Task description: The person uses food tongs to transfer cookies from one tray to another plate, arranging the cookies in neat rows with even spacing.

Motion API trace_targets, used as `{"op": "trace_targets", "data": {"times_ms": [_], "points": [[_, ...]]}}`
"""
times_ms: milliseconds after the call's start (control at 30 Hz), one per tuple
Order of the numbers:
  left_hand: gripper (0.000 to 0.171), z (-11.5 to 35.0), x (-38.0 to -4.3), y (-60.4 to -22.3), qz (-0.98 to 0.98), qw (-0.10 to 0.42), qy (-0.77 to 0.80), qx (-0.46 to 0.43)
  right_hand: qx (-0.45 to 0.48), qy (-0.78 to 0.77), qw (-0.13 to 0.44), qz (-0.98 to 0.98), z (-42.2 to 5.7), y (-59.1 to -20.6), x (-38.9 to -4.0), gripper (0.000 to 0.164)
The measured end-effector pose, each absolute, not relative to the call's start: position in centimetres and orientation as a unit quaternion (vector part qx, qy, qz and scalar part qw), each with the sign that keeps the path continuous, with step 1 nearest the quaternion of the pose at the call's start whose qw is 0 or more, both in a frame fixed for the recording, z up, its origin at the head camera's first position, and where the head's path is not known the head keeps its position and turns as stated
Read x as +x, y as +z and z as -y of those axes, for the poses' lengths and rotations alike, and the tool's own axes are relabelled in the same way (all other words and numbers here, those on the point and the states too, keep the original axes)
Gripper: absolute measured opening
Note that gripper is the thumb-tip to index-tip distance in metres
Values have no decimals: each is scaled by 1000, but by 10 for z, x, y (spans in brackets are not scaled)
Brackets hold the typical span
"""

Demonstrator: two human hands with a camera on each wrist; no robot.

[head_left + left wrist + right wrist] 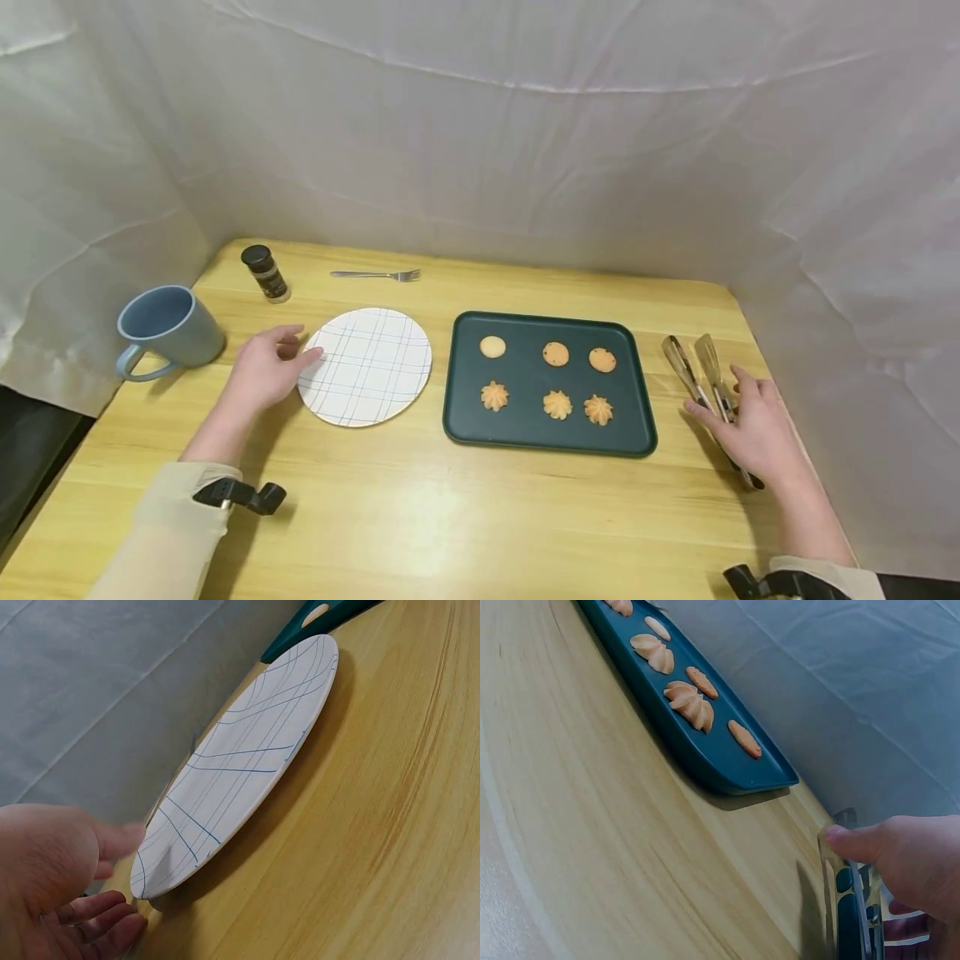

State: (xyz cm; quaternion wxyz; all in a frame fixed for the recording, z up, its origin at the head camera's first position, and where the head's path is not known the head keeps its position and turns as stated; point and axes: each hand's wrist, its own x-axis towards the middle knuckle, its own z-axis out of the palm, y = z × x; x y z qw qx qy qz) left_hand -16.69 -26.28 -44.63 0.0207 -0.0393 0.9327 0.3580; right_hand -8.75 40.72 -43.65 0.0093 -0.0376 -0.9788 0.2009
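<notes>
Beside the left rim of a round white plate with blue grid lines (365,367) is my left hand (266,367). Its thumb reaches over the rim, while the other fingers are outside it in the left wrist view. On the right, my right hand (757,425) spans a pair of metal tongs with dark handles (710,362). The thumb lies to the left of the tongs and the fingers to the right, loosely spread. Part of the tongs is hidden beneath the hand. A dark green tray (525,425) lies between plate and tongs, holding several cookies (557,405).
A blue mug (187,329) stands at the left edge, its handle toward the front. Behind it is a black-capped spice jar (268,275). A fork (375,275) lies behind the plate. Pale curtains (480,167) enclose the wooden table's back and sides.
</notes>
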Motion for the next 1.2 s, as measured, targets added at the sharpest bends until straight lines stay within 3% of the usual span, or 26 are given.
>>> {"op": "trace_targets", "data": {"times_ms": [200,400,667,1033,1200], "points": [[43,264,-168,-451,-934,2,356,-46,-46,218,7,975,-405,-444,-86,102],[32,264,-171,-456,-933,-9,356,-54,-41,209,20,977,-405,-449,-86,89],[29,264,-171,-456,-933,-9,354,-59,-30,220,46,974,-406,-452,-88,68],[30,265,-168,-455,-933,6,352,-69,-29,251,71,965,-409,-449,-88,55],[31,262,-167,-454,-931,9,357,-70,-10,254,88,963,-410,-441,-91,58]]}}
